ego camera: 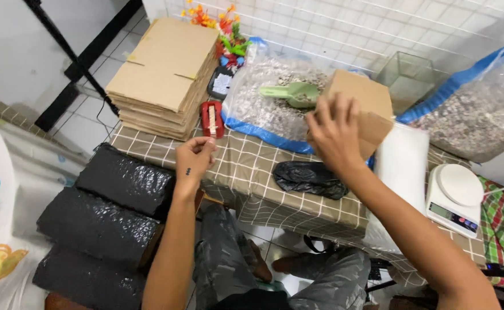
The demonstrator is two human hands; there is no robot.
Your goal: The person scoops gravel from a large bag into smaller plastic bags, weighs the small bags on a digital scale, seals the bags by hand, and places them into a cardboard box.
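Checked tablecloth [263,189] covers the bench. Right hand [333,135] grips cardboard box [360,109] above it; left hand [194,158] is closed, pinching something small. One-handed grip: box may slip onto the black bag [309,178].

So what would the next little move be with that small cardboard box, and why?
Probably bring the left hand across to steady the small brown cardboard box. Only the right hand holds it, above the checked tablecloth, while the left hand is closed near the red tape dispenser.
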